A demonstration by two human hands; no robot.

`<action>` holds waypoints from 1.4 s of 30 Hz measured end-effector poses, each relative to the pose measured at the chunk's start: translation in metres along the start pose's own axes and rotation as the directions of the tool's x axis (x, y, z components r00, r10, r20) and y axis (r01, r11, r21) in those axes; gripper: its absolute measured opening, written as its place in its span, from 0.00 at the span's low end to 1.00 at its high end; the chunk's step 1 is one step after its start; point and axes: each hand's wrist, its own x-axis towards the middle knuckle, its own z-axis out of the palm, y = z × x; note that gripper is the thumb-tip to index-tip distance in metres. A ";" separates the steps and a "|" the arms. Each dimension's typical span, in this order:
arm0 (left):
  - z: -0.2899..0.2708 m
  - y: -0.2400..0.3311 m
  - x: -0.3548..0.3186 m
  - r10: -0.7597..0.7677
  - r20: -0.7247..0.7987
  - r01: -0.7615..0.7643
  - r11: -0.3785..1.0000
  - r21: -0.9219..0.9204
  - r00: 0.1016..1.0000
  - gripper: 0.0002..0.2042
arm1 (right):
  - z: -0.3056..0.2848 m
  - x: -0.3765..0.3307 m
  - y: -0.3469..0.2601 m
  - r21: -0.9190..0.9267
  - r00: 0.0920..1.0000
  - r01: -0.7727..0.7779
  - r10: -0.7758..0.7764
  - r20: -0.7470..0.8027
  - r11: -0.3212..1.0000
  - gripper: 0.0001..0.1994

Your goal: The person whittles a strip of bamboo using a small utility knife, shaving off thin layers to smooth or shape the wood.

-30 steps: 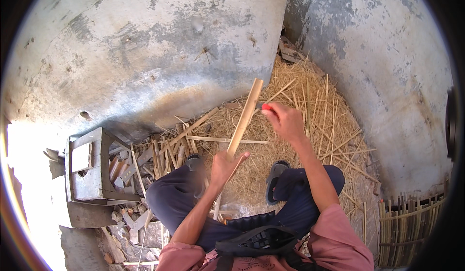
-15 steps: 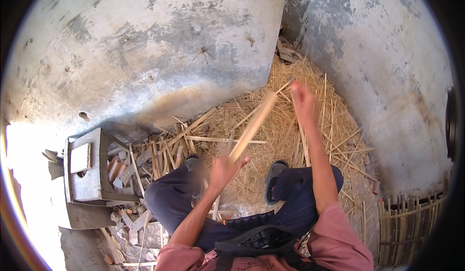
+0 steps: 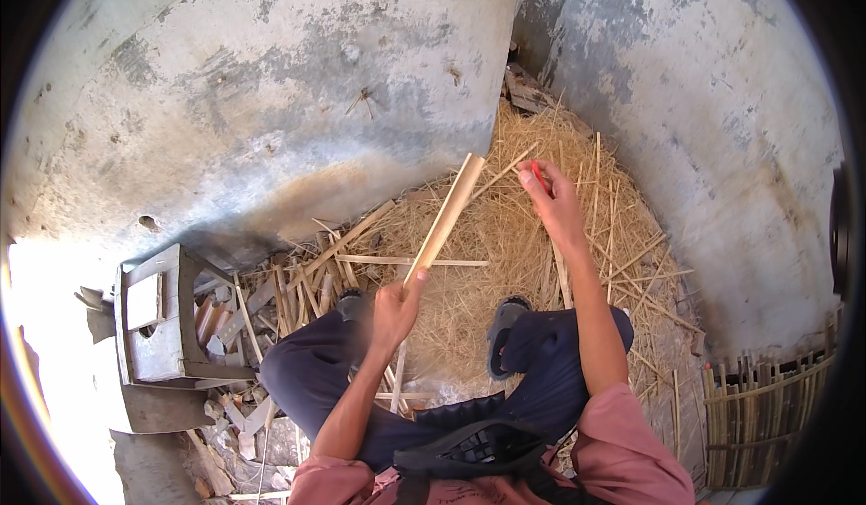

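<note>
My left hand (image 3: 395,314) is closed round the lower end of a split bamboo piece (image 3: 446,216), pale and slightly hollowed along its length. The piece slants up and to the right, its far end free over the straw-like shavings. To the right of that end, my right hand (image 3: 555,203) is raised with bent fingers closed on a small red object (image 3: 538,175). Fingers hide most of this object, so its kind cannot be told. The right hand and the bamboo piece are apart. A thin pale strip (image 3: 505,169) shows just left of the right fingertips.
A heap of shavings (image 3: 532,243) covers the floor before my feet, with loose strips (image 3: 415,261) across it. Left stands a worn wooden box-like stool (image 3: 185,325) beside rubble (image 3: 239,410). Bare walls (image 3: 271,81) rise behind. A slatted bamboo panel (image 3: 753,428) is at right.
The bamboo piece, blurred before, is now steadier, and its far end has moved left and up, away from my right hand. My right hand has lowered slightly and turned, showing the red object.
</note>
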 end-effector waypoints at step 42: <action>-0.004 -0.010 0.005 0.056 -0.046 -0.058 0.997 -0.055 0.997 0.28 | -0.057 0.018 0.030 -0.301 0.986 0.129 -0.154 -0.061 0.945 0.20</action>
